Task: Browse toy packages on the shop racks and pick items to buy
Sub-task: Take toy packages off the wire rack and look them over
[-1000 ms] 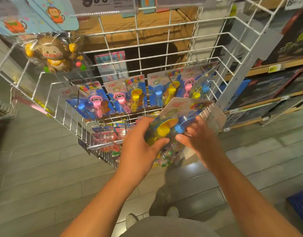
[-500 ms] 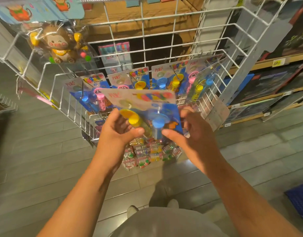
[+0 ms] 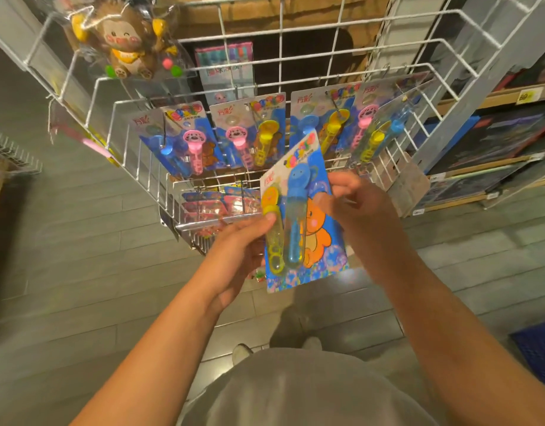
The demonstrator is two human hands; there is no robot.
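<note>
Right, both hands on one bubble wand blister pack, held up in front of the white wire rack, just below the hanging row. Left hand grips the pack's left edge, thumb pressed onto the yellow wand over the blister. Right hand holds the right edge, fingers curled at the card; that hand is motion-blurred, so exact finger placement can't be told. Pack is tilted, top leaning right, face toward the camera: blue card, orange bear print, yellow wand on the left and blue wand beside it, under clear plastic. Behind it, a row of matching packs hangs on the rack's hooks, with pink, yellow and blue wands showing. Lower tier holds more carded packs, contents hard to make out. Bagged plush monkey hangs at the rack's upper left. A pink-and-blue carded item sits deeper behind the grid. Right side: wooden shelving with boxed sets and yellow price tags. Grey plank floor underneath, the person's shoes visible low centre, a blue basket at the right edge.
</note>
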